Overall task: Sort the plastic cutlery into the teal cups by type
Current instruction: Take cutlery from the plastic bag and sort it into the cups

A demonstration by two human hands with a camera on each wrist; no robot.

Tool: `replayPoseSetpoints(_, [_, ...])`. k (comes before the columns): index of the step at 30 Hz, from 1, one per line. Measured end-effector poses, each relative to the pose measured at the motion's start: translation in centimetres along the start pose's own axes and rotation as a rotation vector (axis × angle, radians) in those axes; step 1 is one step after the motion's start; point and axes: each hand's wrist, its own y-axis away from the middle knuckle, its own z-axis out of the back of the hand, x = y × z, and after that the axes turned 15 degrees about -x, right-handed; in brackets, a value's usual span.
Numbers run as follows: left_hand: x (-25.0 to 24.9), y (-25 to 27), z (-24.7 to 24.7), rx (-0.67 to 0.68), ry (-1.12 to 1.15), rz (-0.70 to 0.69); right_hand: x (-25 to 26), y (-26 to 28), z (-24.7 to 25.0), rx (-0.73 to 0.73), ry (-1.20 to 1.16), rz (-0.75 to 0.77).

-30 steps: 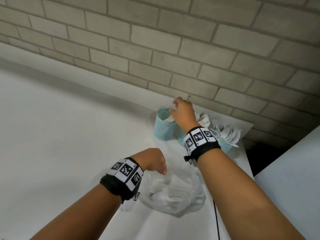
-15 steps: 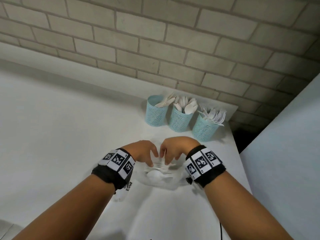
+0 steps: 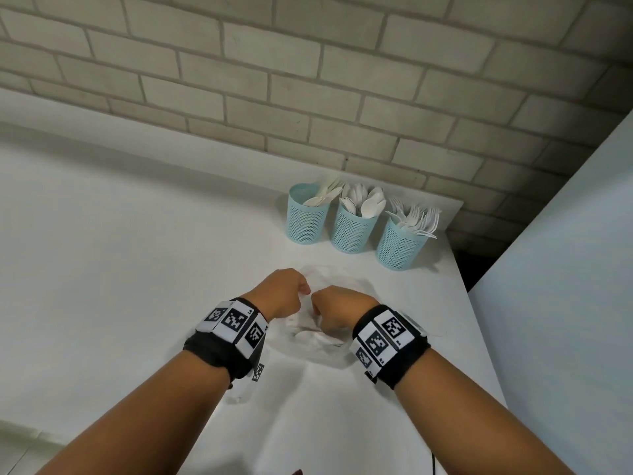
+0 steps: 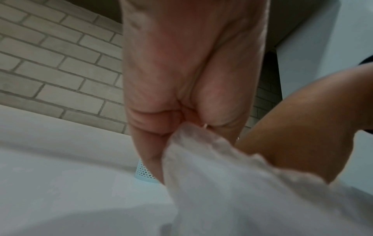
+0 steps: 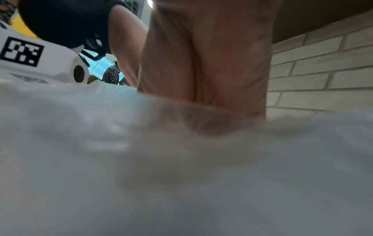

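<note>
Three teal mesh cups stand in a row at the table's back right: the left cup (image 3: pixel 306 219) holds knives, the middle cup (image 3: pixel 352 231) spoons, the right cup (image 3: pixel 399 246) forks. A clear plastic bag (image 3: pixel 323 337) with white cutlery inside lies in front of them, between my wrists. My left hand (image 3: pixel 303 289) pinches the bag's edge; the left wrist view shows the plastic bag (image 4: pixel 222 175) drawn up into the left hand (image 4: pixel 181 127). My right hand (image 3: pixel 317 308) is curled at the bag's mouth. In the right wrist view the plastic bag (image 5: pixel 181 159) hides its fingers and whatever they hold.
The white table (image 3: pixel 120 269) ends at a brick wall (image 3: pixel 308 80) behind the cups. Its right edge (image 3: pixel 479 337) borders a dark gap (image 3: pixel 476 269) and a pale panel (image 3: pixel 565 303). A black cable (image 3: pixel 432 464) shows at the bottom.
The right hand has come back from the left cup to the bag. Both hands now sit close together at the bag's mouth, fingers curled in tighter than half a second ago.
</note>
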Motion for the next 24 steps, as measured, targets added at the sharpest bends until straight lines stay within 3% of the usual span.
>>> replayPoseSetpoints(7, [0.2,0.3,-0.2,-0.036,0.031,-0.003,-0.3,0.7,1.2,0.165,0.011,0.018])
replayPoseSetpoints(15, [-0.2,0.3,-0.2,-0.044,0.052,0.018,0.7,1.6,-0.2,-0.046,-0.001,0.057])
replayPoseSetpoints(24, [-0.4,0.7,0.4,-0.075,0.067,0.089,-1.4,1.6,-0.3,-0.116,-0.124,0.027])
